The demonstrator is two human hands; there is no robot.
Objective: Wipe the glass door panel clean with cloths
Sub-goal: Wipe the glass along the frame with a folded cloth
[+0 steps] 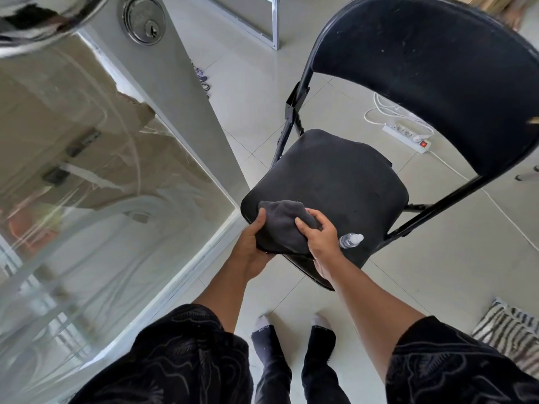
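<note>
Seen from above, looking down at two bare forearms that reach forward from dark patterned sleeves. Both hands hold one dark grey cloth, bunched in a mound at the near left corner of a black chair seat. The left hand grips the cloth's left side, thumb on top and fingers hidden beneath. The right hand curls its fingers over the cloth's right side, knuckles up.

Just right of the right hand, a small clear bottle with a white cap lies on its side on the seat, near the seat's near edge. The chair's wide black backrest rises at the far right on thin black metal legs.

The glass panel fills the left of the scene, set in a pale grey door frame, close beside the chair. Pale curved streaks and blurred reflections cover the glass. At the far left, a round metal lock sits in the frame.

The floor is pale tile. On it, far right behind the chair, lies a white power strip with a lit red switch and a coiled white cord. Striped fabric lies at the near right edge. The person's feet, in dark socks with pale toes, stand just near of the chair.
</note>
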